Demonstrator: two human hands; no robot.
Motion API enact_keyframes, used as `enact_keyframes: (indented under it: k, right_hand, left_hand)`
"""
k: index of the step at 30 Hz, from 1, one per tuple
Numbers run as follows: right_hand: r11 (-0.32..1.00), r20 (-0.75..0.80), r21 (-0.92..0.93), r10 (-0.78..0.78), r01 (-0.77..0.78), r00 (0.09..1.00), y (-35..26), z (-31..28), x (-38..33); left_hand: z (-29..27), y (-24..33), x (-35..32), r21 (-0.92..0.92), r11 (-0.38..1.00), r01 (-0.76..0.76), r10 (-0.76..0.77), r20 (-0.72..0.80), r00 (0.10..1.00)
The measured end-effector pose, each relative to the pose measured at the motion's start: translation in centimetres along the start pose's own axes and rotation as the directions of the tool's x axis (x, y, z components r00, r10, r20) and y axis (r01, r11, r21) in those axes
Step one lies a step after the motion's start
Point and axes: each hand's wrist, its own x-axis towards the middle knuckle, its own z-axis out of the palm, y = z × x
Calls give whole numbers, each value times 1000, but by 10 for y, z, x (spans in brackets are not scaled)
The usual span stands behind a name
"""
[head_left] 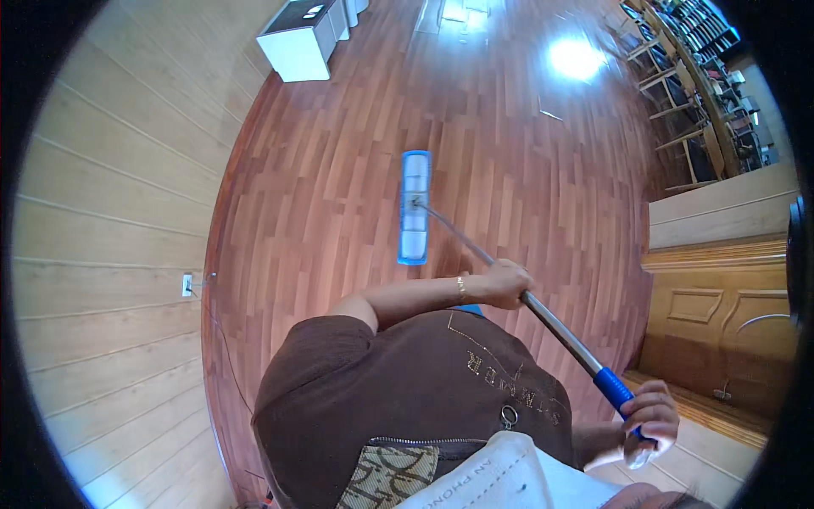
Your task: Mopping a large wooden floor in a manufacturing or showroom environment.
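Observation:
A flat mop with a long blue-edged head (415, 222) and a metal pole (560, 329) lies across my front, its head resting on the wooden floor ahead of me. My left hand (506, 283), with a gold bracelet at the wrist, is wrapped round the middle of the pole. At the pole's top end, my right hand (651, 422) is closed on the blue grip (612, 390). The pole slants from the mop head down to the right. Light pads show on the upper face of the head.
Plank flooring (339, 187) spreads around me. A panelled wall (119, 246) with a socket (187, 285) and thin cord runs along the left. A white cabinet (298, 53) stands far left; chairs (691, 157) and a long table (691, 64) far right. A wooden door (712, 327) is at right.

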Motion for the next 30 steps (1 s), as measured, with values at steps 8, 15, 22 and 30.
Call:
enact_keyframes:
  k: [8,15,22,30]
  right_hand:
    - [994,-214,-109,-16,-8,977,54,-14,-25]
    - [988,-185,120,-72,95,980,163,15,53]
    - [878,68,471,-136,88,988,245,97,159]
    - [866,288,494,-252,82,924,280,209,240]
  left_hand:
    - [14,-26,89,-49,992,-116,124,197,973]
    - [-50,-121,116,166,984,64,-80,90,993]
    - [-127,-236,90,221,931,290,-261,-153,953]
    - [-201,-334,6,121,890,439,-359,-408,839]
